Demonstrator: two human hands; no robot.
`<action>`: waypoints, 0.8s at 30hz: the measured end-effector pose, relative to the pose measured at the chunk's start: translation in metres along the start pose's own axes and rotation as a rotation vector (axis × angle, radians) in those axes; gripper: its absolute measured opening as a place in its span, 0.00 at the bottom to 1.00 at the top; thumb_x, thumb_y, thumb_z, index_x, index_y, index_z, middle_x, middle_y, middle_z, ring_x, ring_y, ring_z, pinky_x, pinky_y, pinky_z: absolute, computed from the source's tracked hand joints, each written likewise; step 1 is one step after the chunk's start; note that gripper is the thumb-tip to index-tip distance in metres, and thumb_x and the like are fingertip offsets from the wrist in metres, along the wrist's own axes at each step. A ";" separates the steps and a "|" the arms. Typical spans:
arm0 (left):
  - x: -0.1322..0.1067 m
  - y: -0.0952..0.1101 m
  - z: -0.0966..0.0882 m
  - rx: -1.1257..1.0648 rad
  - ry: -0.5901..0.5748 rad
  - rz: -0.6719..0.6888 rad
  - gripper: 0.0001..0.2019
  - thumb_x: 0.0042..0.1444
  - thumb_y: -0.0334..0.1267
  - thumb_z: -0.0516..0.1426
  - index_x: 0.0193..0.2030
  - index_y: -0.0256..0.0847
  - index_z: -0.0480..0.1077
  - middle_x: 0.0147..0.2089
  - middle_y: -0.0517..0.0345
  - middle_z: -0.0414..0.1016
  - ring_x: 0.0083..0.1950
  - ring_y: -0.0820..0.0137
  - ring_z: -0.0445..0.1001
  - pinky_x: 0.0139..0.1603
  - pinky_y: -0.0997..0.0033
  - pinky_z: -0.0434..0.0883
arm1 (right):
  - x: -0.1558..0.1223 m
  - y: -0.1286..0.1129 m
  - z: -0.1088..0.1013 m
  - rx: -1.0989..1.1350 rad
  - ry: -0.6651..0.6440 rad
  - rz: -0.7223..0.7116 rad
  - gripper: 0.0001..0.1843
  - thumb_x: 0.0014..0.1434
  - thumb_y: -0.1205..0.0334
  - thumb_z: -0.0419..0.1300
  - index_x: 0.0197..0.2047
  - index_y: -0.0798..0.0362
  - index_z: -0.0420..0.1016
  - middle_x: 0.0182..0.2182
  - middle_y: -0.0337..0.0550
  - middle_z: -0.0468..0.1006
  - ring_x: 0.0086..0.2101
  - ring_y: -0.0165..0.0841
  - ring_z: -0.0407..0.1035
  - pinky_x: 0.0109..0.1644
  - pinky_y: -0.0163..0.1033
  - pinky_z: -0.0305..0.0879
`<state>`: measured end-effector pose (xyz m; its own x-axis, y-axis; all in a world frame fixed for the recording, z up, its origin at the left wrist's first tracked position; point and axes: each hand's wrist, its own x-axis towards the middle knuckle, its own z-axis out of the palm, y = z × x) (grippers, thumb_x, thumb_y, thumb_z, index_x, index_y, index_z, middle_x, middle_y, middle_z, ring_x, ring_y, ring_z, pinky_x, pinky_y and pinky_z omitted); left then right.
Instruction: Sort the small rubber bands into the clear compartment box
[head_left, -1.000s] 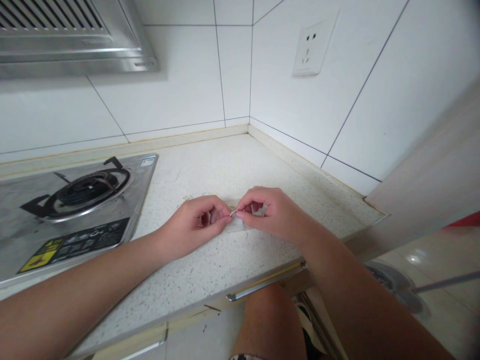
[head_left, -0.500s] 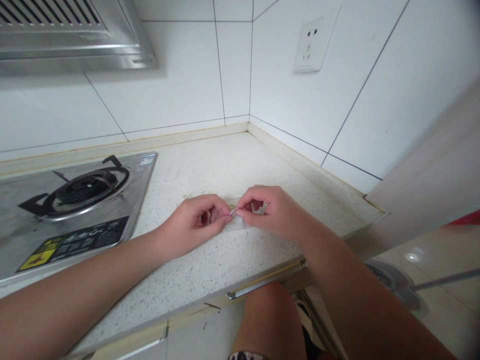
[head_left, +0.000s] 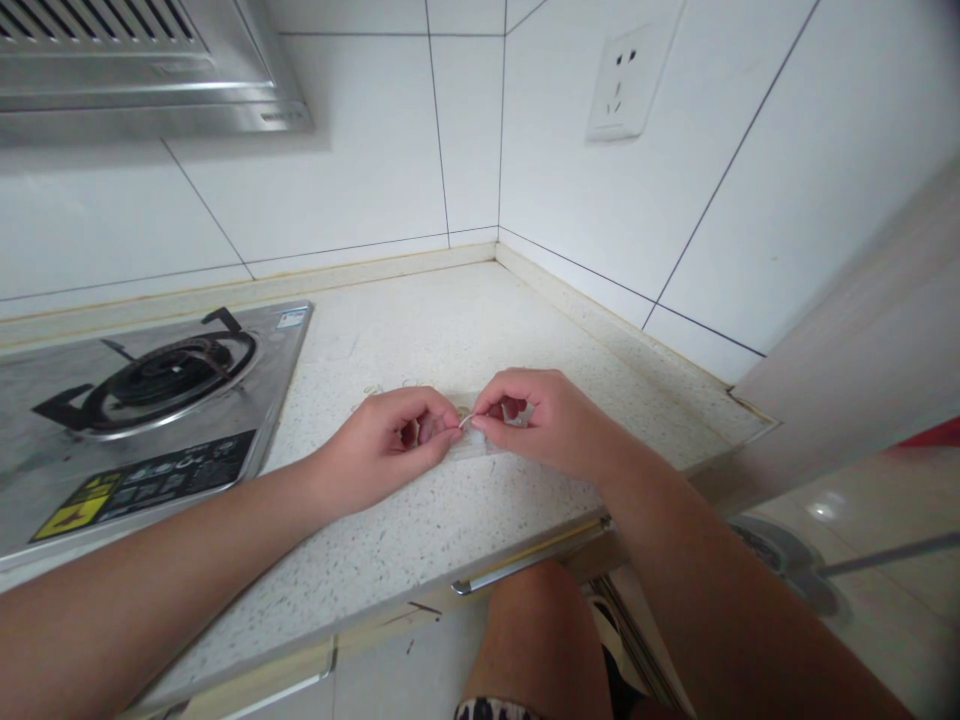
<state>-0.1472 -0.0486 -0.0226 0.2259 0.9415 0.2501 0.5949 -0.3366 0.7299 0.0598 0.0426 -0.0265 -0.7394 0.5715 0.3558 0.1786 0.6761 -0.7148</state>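
Both my hands meet over the speckled counter, a thin pale band (head_left: 466,421) stretched across the short gap between them. My left hand (head_left: 397,435) is closed, its thumb and forefinger pinching one end. The other end sits in the pinch of my right hand (head_left: 546,418), which is closed too. Most of the band is hidden by the fingertips. Beneath the hands lies a clear plastic packet or box (head_left: 471,445), partly covered; I cannot tell which. Several thin loops (head_left: 371,390) rest on the counter behind my left hand, too small to make out fully.
To the left is a steel gas hob (head_left: 277,350) with a black burner (head_left: 172,370). A range hood (head_left: 187,110) overhangs the upper left. The counter (head_left: 420,310) runs back to a tiled corner with a wall socket (head_left: 621,80). A drawer handle (head_left: 525,563) juts out at the front edge.
Both hands keep almost the same pose, the band still pinched between them. The camera view has shifted very slightly.
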 end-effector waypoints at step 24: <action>-0.001 0.001 0.001 0.018 -0.008 0.021 0.06 0.61 0.39 0.57 0.38 0.40 0.72 0.29 0.64 0.69 0.28 0.79 0.64 0.28 0.79 0.62 | -0.001 0.000 0.000 0.009 -0.017 0.018 0.10 0.57 0.57 0.61 0.36 0.55 0.79 0.28 0.38 0.75 0.29 0.22 0.65 0.32 0.30 0.59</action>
<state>-0.1463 -0.0495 -0.0222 0.2445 0.9342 0.2598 0.6041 -0.3564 0.7128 0.0602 0.0416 -0.0268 -0.7472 0.5757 0.3322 0.1862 0.6611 -0.7268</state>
